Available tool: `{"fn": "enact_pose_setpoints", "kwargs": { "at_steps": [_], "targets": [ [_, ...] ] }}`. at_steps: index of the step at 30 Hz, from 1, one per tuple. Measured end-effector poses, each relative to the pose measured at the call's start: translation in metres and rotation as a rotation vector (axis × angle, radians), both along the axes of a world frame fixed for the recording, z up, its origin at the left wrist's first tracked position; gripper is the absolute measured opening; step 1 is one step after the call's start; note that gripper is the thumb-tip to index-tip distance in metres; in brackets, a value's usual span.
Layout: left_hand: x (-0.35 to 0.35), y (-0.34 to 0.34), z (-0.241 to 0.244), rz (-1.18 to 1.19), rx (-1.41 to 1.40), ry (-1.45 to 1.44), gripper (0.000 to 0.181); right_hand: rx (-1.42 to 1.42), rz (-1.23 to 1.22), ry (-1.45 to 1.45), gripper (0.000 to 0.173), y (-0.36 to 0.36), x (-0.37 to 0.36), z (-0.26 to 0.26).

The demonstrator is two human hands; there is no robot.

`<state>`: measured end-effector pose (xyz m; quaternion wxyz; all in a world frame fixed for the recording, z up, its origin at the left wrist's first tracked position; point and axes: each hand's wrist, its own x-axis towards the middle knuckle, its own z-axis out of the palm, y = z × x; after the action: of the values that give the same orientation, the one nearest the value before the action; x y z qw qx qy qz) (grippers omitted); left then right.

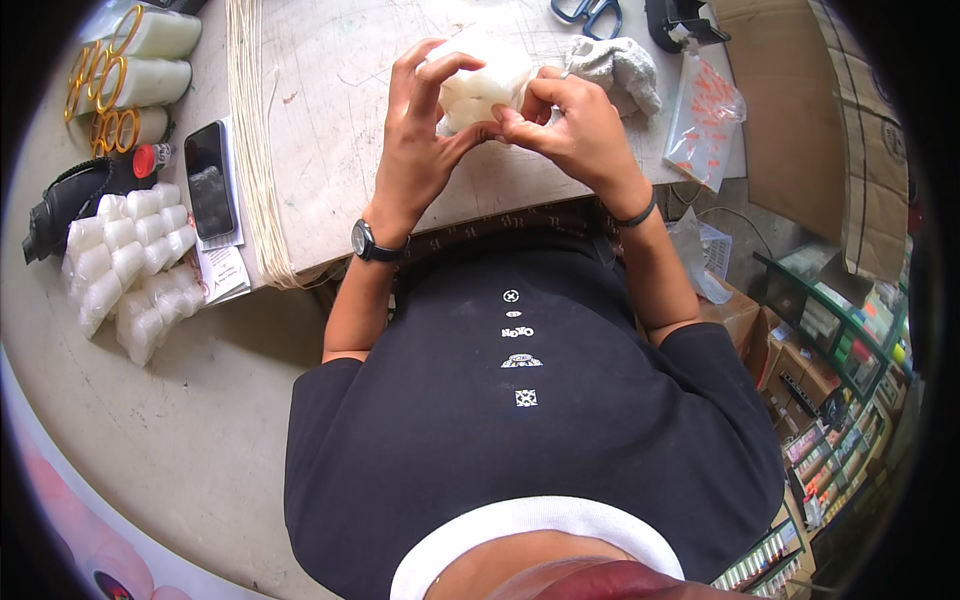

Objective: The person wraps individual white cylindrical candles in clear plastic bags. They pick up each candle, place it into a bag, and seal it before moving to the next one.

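Note:
A rounded, whitish translucent object [480,82], perhaps wax or a silicone mould, is between my hands above the table's front part. Around its left side curves my left hand [435,112], with its thumb along the lower edge and fingers bent over the top. My right hand [562,116] pinches at the object's lower right edge, its thumb tip close to the left thumb tip. A crumpled white cloth or glove [619,71] lies just beyond the right hand. The object's underside and far side are hidden or washed out by glare.
Long white wick strands [251,150] run down the table's left side beside a black phone [210,180]. Farther left are wrapped white cups [124,247] and rolls with golden rings [150,79]. Blue-handled scissors [592,13] lie at the back; a printed plastic bag [705,124] lies right.

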<state>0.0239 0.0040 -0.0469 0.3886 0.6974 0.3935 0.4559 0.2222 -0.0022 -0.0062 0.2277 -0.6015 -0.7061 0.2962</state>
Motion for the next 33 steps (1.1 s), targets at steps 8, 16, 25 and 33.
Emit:
{"fn": "enact_pose_setpoints", "kwargs": {
  "at_steps": [8, 16, 25, 33],
  "targets": [
    [0.000, 0.000, 0.004, 0.022, -0.013, -0.030, 0.074, -0.116, 0.224, 0.229, 0.043, 0.009, 0.018, 0.003],
    [0.001, -0.002, 0.013, 0.000, -0.081, -0.019, 0.083, -0.203, 0.070, 0.239, 0.042, 0.005, 0.009, 0.001],
    [-0.004, 0.002, 0.002, 0.044, 0.020, 0.085, 0.073, -0.338, 0.190, 0.342, 0.045, 0.012, 0.028, 0.006],
    [0.001, -0.008, 0.003, -0.010, 0.000, 0.041, 0.071, 0.311, -0.401, 0.331, 0.033, 0.027, 0.073, 0.008]
  ]
}}
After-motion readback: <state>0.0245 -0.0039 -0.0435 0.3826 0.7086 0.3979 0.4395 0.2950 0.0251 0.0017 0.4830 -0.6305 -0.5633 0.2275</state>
